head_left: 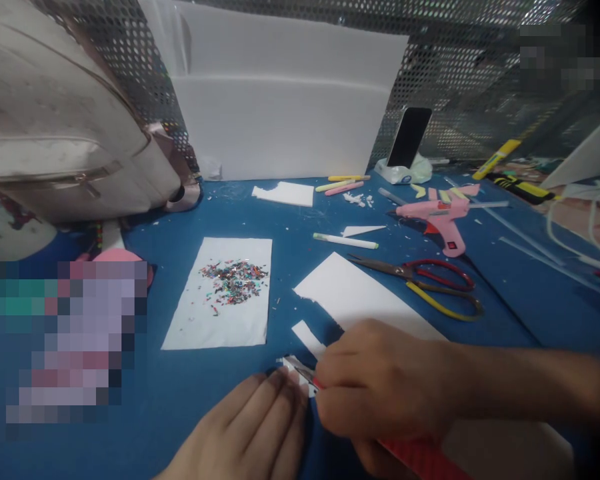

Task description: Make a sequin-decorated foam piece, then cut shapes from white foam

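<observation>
My right hand (380, 387) is wrapped around a red-handled cutter knife (415, 457), its blade against a small white piece (293, 367) on the blue table. My left hand (255, 427) has its fingers close together, bearing down on that same piece, which they partly cover. Just beyond my right hand lies a narrow white strip (307, 337). A large white board (345, 287) with a ragged edge runs under my right forearm. Ahead of my left hand is a white sheet (190, 327) with a heap of coloured glitter flakes (237, 280).
Red-and-yellow-handled scissors (410, 272) and a pink glue gun (437, 213) lie on the right. A capped marker (347, 241) is in the middle. Behind stand a phone (410, 137) and a tall white board (285, 120). A pale backpack (65, 127) fills the left.
</observation>
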The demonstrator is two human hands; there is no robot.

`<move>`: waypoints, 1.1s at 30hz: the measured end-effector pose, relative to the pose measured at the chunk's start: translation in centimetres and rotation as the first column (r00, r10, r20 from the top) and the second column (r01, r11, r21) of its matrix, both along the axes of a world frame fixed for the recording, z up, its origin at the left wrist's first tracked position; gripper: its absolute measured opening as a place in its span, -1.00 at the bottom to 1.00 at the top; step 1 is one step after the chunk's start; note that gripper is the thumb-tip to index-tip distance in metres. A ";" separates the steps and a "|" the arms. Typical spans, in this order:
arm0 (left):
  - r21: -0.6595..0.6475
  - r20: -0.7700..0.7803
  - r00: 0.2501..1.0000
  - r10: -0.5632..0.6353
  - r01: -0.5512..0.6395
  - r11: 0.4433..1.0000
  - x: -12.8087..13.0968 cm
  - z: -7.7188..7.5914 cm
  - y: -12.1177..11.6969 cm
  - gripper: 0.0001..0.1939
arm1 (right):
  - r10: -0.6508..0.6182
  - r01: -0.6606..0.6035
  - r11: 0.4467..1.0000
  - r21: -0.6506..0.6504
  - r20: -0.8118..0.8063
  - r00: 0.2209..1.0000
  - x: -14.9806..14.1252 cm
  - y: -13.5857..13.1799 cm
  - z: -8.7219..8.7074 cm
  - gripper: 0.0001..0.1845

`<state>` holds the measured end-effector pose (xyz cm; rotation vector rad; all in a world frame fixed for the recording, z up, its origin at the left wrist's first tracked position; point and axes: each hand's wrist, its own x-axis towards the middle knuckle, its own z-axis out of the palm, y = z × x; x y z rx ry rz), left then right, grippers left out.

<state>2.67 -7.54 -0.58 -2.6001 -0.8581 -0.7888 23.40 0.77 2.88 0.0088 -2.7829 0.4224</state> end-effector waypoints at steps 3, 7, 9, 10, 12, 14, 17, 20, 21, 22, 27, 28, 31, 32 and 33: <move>-0.024 -0.014 1.000 -0.008 0.007 1.000 -0.2 -0.2 -0.2 -0.69 | 0.008 -0.008 0.999 0.043 -0.010 1.000 0.0 -0.2 0.1 -0.82; -0.003 -0.012 1.000 -0.002 0.002 1.000 -0.3 -0.3 0.0 -0.71 | -0.003 0.005 0.999 0.043 -0.036 0.999 0.0 -0.3 0.0 -0.77; -0.003 -0.017 1.000 -0.007 0.007 1.000 -0.4 -0.2 0.1 -0.71 | -0.010 0.011 0.999 0.031 -0.041 0.999 0.2 -0.4 -0.1 -0.77; -0.003 -0.015 1.000 -0.011 0.011 1.000 -0.4 -0.2 0.1 -0.71 | -0.015 0.016 1.000 0.023 -0.039 0.999 0.2 -0.4 -0.1 -0.78; -0.008 -0.016 1.000 -0.014 0.014 1.000 -0.3 -0.1 0.2 -0.69 | -0.021 0.021 1.000 -0.001 -0.038 0.999 0.4 -0.3 -0.1 -0.78; -0.006 -0.011 1.000 -0.020 0.020 1.000 -0.3 0.0 0.2 -0.69 | -0.028 0.027 0.999 -0.019 -0.035 0.999 0.4 -0.3 0.0 -0.79; -0.001 -0.007 1.000 -0.019 0.019 1.000 -0.2 0.1 0.2 -0.69 | -0.032 0.031 0.999 -0.023 -0.041 0.999 0.5 -0.3 0.2 -0.80; -0.014 -0.008 1.000 -0.009 0.009 1.000 -0.2 0.1 0.1 -0.68 | -0.027 0.026 0.999 -0.037 -0.025 0.999 0.4 -0.3 0.4 -0.82; -0.009 -0.008 1.000 -0.012 0.012 1.000 -0.2 0.0 0.0 -0.68 | -0.024 0.023 0.998 -0.052 -0.015 1.000 0.3 -0.3 0.5 -0.83; 0.005 -0.003 1.000 -0.015 0.015 1.000 -0.2 0.0 0.0 -0.68 | -0.021 0.021 0.997 -0.071 -0.007 1.000 0.2 -0.2 0.7 -0.84; 0.039 0.025 1.000 -0.014 0.013 0.999 -0.3 -0.3 0.3 -0.69 | -0.013 0.019 0.989 -0.149 0.037 0.999 -0.2 0.1 1.0 -0.85; 0.044 0.027 0.999 -0.018 0.017 0.999 -0.3 -0.3 0.3 -0.69 | -0.012 0.018 0.987 -0.157 0.038 0.999 -0.2 0.1 1.0 -0.85; 0.031 0.012 1.000 -0.024 0.024 0.999 -0.3 -0.3 0.3 -0.71 | -0.019 0.024 0.989 -0.144 0.040 0.999 -0.1 0.1 0.9 -0.85; 0.013 0.000 1.000 -0.020 0.020 1.000 -0.3 -0.3 0.2 -0.72 | -0.020 0.025 0.991 -0.129 0.044 0.999 -0.1 0.0 0.9 -0.85; 0.005 -0.008 1.000 -0.021 0.021 1.000 -0.3 -0.4 0.2 -0.73 | -0.019 0.024 0.994 -0.108 0.048 0.999 0.0 -0.1 0.9 -0.86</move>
